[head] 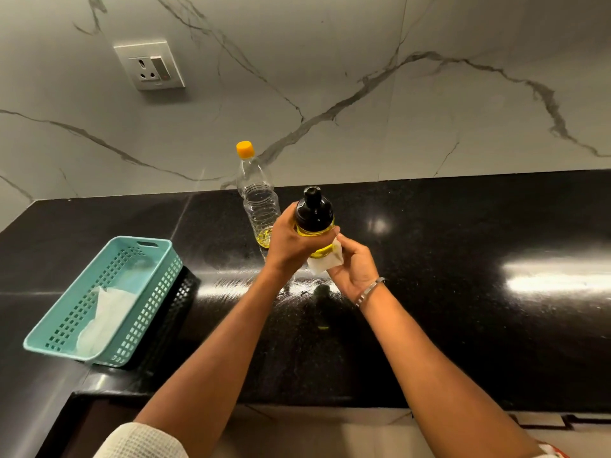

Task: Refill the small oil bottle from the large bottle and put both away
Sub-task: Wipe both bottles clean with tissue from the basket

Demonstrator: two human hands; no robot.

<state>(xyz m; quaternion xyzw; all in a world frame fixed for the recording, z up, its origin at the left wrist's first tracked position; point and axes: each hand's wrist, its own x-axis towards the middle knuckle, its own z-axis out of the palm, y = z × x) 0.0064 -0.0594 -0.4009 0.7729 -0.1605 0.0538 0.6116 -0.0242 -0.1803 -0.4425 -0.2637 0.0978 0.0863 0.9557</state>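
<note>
Sitting at the far left of the black countertop, a teal basket holds white tissue. Behind the hands stands the large bottle — clear, orange-capped, unlabelled, with only a little yellow oil at its bottom. The left hand grips the small oil bottle, black-capped and full of yellow oil, lifted above the counter. The right hand pinches a white tissue piece against the bottle's base — no writing is readable anywhere.
</note>
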